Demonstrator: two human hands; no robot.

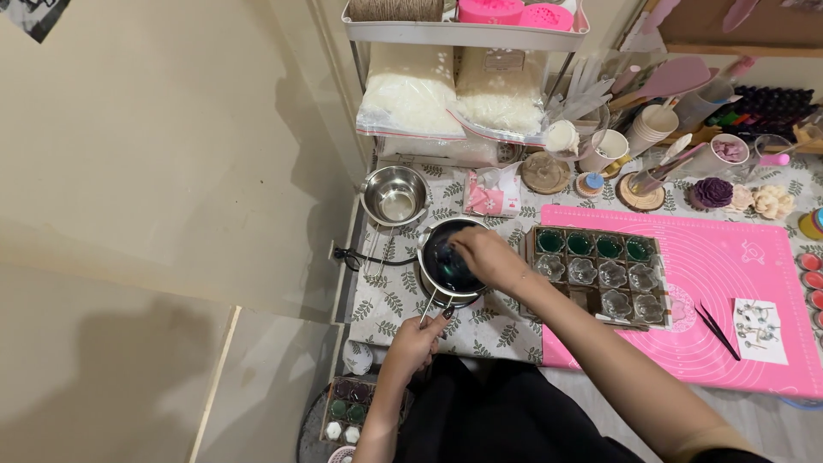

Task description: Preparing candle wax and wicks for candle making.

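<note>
A: Left hand (pixel 417 340) fingers clamped on the handle of the round steel pot of dark blue liquid (pixel 449 261); right hand (pixel 483 255) fingers bunched together over it.
B: One empty steel pot (pixel 395 196) behind, near the tabletop's left edge; pink mat (pixel 737 283) mostly open.

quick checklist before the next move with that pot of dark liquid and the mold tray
1. Handle held: left hand grips the pot handle. Ok.
2. Pot seated: the melting pot with dark liquid sits level on the leaf-print cloth. Ok.
3. Right hand over the pot's rim: whether it holds a stirrer, cannot tell.
4. Mold tray within reach on the pink mat, beside the pot. Ok.
5. Free cavities: the back row holds green fill, the clear flower cavities look empty. Ok.
6. Black cable lies by the pot's left side, near the handle. Not ok.
</note>
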